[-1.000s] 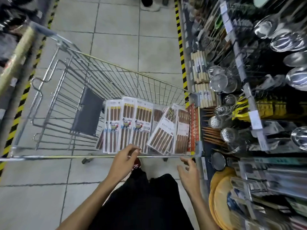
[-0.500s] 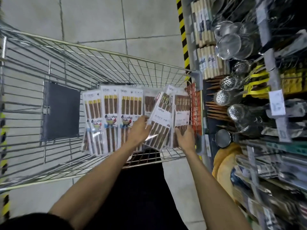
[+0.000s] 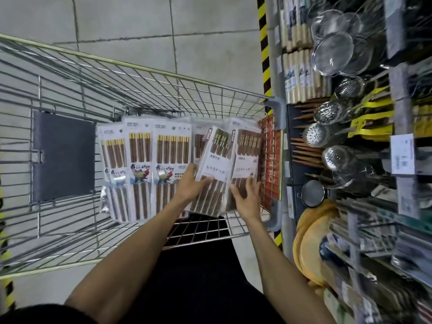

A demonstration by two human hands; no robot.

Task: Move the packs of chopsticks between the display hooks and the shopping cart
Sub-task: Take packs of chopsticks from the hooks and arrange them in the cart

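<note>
Looking down into a wire cart (image 3: 149,71), passing first a grey flap (image 3: 63,155) on its left wall. Finding a row of packs (image 3: 140,164) standing upright in the basket, right of the flap: clear sleeves, white cards, dark brown chopsticks with gold tips, a cartoon print halfway down. Reaching in over the near rim with both bare arms. Pinching a tilted pack (image 3: 216,160) with the left hand (image 3: 190,185), thumb across its front, fingers behind, its top leaning right. Laying the right hand (image 3: 247,195) flat on the right pack (image 3: 246,155), fingers straight and spread, clasping nothing. Touching that pack just inside the cart's right wall, beside a red sign (image 3: 271,160). Leaving open basket left of the row and beyond it. Meeting, past the cart's grey corner, yellow-black tape (image 3: 264,54) and a shelf (image 3: 397,90) crowded with strainers (image 3: 334,50), just beside the cart. Showing bare tiled floor (image 3: 128,17) ahead.
</note>
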